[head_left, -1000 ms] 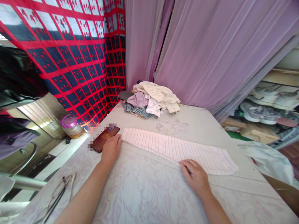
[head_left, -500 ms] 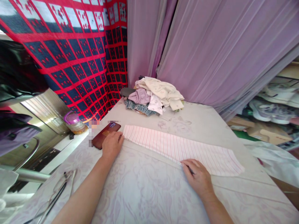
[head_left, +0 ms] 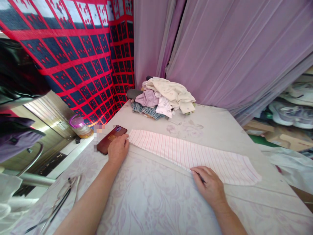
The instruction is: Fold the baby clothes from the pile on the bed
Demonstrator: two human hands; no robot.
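A long folded garment of white cloth with thin pink stripes [head_left: 190,155] lies flat across the pale flowered bed sheet [head_left: 156,202]. My left hand [head_left: 118,149] rests on its left end, fingers closed on the cloth edge, right beside a dark red phone [head_left: 110,140]. My right hand [head_left: 209,186] pinches the near edge of the striped garment toward its right half. Both forearms reach in from the bottom of the view.
A heap of crumpled clothes [head_left: 164,98] sits at the far end by the purple curtains [head_left: 220,52]. A red and navy patterned cloth [head_left: 73,52] hangs at the left. A jar with a purple lid [head_left: 78,125] stands beside the bed. Glasses [head_left: 57,204] lie near left.
The hands and the striped garment have stayed in place. Only the camera has tilted a little, shifting the scene slightly.
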